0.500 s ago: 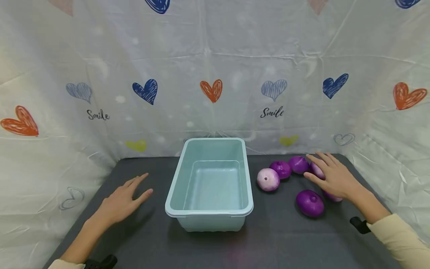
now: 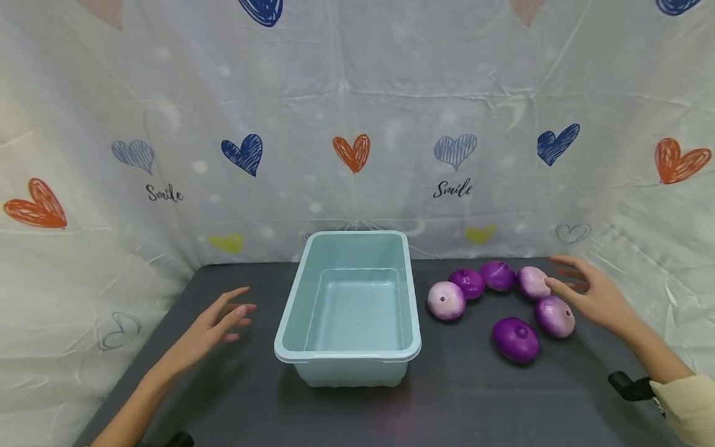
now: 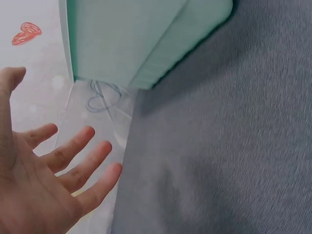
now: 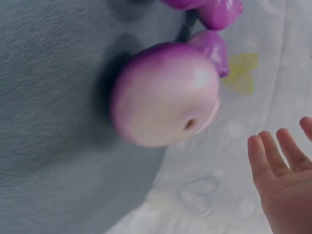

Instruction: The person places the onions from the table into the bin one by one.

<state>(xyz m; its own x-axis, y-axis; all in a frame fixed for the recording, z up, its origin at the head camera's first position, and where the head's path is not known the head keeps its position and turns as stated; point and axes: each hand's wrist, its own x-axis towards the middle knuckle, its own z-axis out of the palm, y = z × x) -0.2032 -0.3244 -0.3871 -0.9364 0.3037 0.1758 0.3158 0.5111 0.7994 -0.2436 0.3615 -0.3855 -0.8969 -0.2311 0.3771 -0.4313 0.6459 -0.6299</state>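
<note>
Several purple onions lie in a loose curved group on the right of the dark table. My right hand is beside the rightmost ones, its fingers relaxed and nothing held. Its thumb tip is right at the edge of a pale onion; just in front lies another pale-purple onion. In the right wrist view a large onion appears left of the spread fingers. On the other side, my left hand hovers left of the light blue plastic basin, empty, with fingers apart.
The basin stands mid-table, nothing in it. A darker purple onion sits nearest the front, and a whitish onion lies close to the basin's right side. Behind the table hangs a white curtain printed with hearts.
My right hand has moved to the right, uncovering the two pale onions it overlapped before. The left hand has turned slightly, showing more of its fingers. Onions and basin stay put.
</note>
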